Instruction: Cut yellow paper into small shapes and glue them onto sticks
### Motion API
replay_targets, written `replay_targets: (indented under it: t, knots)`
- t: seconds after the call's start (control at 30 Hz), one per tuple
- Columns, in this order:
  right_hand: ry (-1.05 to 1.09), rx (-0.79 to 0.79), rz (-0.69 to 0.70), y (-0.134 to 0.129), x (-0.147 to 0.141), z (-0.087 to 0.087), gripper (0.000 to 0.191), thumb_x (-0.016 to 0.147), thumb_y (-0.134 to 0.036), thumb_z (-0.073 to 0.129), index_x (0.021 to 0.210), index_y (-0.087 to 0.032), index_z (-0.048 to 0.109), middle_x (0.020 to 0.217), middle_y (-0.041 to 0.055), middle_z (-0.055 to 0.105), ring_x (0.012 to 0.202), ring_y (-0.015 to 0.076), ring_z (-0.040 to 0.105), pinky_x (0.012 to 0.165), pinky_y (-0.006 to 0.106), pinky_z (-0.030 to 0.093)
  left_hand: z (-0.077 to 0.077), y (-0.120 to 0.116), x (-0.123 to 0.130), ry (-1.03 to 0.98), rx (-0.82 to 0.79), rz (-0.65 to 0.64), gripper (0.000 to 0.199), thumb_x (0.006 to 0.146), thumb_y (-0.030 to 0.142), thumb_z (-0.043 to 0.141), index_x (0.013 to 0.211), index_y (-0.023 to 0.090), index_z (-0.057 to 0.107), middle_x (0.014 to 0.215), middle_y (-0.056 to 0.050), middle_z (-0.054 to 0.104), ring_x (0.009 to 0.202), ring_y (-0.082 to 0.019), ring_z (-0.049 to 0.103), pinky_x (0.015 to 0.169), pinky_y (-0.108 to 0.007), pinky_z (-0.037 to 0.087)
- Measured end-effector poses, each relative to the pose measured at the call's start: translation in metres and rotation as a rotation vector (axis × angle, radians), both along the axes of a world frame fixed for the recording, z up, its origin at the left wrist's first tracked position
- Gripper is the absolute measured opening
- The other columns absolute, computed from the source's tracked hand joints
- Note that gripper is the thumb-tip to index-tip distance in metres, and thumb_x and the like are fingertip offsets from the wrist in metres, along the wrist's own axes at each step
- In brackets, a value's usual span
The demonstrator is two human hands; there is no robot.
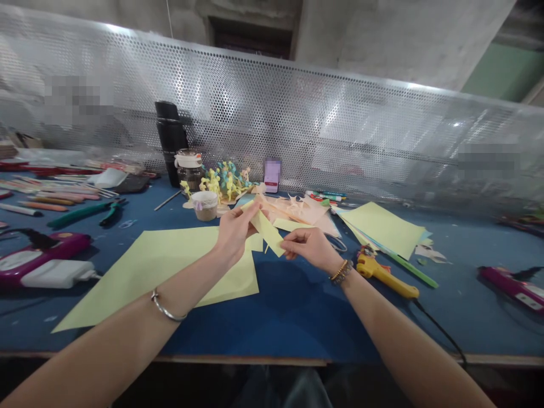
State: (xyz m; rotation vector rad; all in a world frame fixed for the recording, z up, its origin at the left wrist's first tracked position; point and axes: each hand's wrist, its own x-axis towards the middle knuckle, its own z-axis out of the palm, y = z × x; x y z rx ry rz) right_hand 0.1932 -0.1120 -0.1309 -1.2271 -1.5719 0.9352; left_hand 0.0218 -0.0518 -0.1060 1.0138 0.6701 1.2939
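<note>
Between my hands, raised over the blue tabletop, is a narrow yellow paper strip [267, 230]. My left hand [233, 231] is closed on its upper end, the fingers pinched together. At the lower right end, the thumb and fingers of my right hand [308, 245] grip the strip too. A large yellow paper sheet [170, 249] lies under and beside my left forearm. Just behind my right hand, another thin yellow strip [291, 225] rests near peach-coloured paper [317, 213].
A yellow glue gun [389, 276] and a green utility knife [412, 269] lie right of my right hand. Yellow sheets [382, 226] are stacked behind them. A small cup [205, 205], paper flowers [225, 181], a black flask [169, 141] and a phone [272, 173] stand at the back.
</note>
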Motion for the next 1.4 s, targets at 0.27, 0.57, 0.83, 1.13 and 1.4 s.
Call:
replay_targets:
  t: [0.27,0.57,0.83,1.13,1.4]
  knots:
    - [0.031,-0.049,-0.010,0.002,0.002,-0.002,0.031,0.065,-0.044,0.074,0.070,-0.014,0.066,0.056,0.0015,0.067,0.051,0.0118,0.063,0.055,0.026,0.052,0.007,0.011,-0.011,-0.070,0.002,0.124,0.023,0.072,0.037,0.068,0.080,0.016,0.067,0.079,-0.005,0.069,0.068,-0.014,0.063,0.062,-0.023,0.050]
    - [0.190,-0.106,-0.114,0.005,0.005,-0.002,0.033,0.062,-0.045,0.076,0.069,-0.014,0.066,0.058,0.0022,0.068,0.049,0.0105,0.061,0.053,0.024,0.051,-0.003,-0.003,-0.001,0.258,0.114,-0.339,0.049,0.071,0.058,0.062,0.098,0.017,0.066,0.100,-0.012,0.070,0.087,-0.023,0.066,0.079,-0.035,0.051]
    - [0.236,-0.174,-0.099,0.004,0.004,-0.002,0.036,0.060,-0.046,0.078,0.070,-0.013,0.065,0.059,0.0019,0.067,0.050,0.0094,0.060,0.053,0.022,0.050,-0.004,-0.005,0.000,0.454,0.173,-0.278,0.037,0.065,0.048,0.072,0.080,0.015,0.068,0.080,-0.005,0.069,0.072,-0.016,0.063,0.072,-0.028,0.052]
    - [-0.027,-0.034,-0.074,0.003,0.002,-0.001,0.039,0.070,-0.054,0.065,0.071,-0.015,0.060,0.056,-0.0017,0.058,0.050,0.0100,0.055,0.050,0.023,0.046,-0.008,-0.009,0.004,0.640,0.194,-0.247,0.019,0.068,0.031,0.068,0.059,0.016,0.060,0.054,0.000,0.058,0.056,-0.013,0.058,0.053,-0.023,0.048]
    - [-0.066,-0.003,-0.058,0.002,0.004,0.001,0.034,0.070,-0.049,0.067,0.070,-0.016,0.058,0.057,-0.0019,0.057,0.051,0.0100,0.054,0.053,0.024,0.046,-0.006,-0.010,0.003,0.734,0.271,-0.263,0.016,0.071,0.029,0.062,0.063,0.016,0.062,0.048,0.001,0.056,0.045,-0.011,0.056,0.040,-0.019,0.030]
